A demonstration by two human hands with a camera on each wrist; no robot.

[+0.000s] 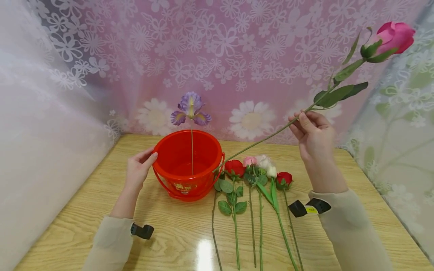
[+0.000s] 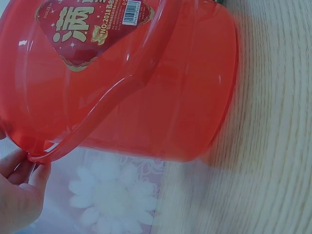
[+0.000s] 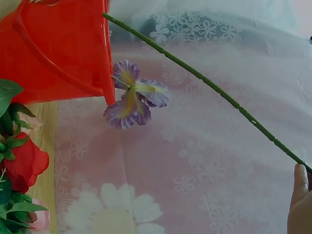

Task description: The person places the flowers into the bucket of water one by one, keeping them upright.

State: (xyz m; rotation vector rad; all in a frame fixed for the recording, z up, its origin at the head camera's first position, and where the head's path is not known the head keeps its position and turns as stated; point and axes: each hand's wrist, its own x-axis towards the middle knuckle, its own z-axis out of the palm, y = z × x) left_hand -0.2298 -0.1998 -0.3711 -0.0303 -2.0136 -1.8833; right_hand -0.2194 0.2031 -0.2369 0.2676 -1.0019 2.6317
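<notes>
A red plastic bucket stands on the table, and a purple iris rises out of it on a thin stem. At the bucket's left rim my left hand pinches the edge, near the handle joint in the left wrist view. My right hand pinches the green stem of a long pink rose, raised at the right with its bloom up. The rose stem slants down to the bucket's right rim; whether its end touches the rim I cannot tell.
Several loose flowers lie right of the bucket, among them a red rose, a white tulip and a smaller red rose. Their stems point toward the front of the wooden table. Behind hangs a pink floral curtain.
</notes>
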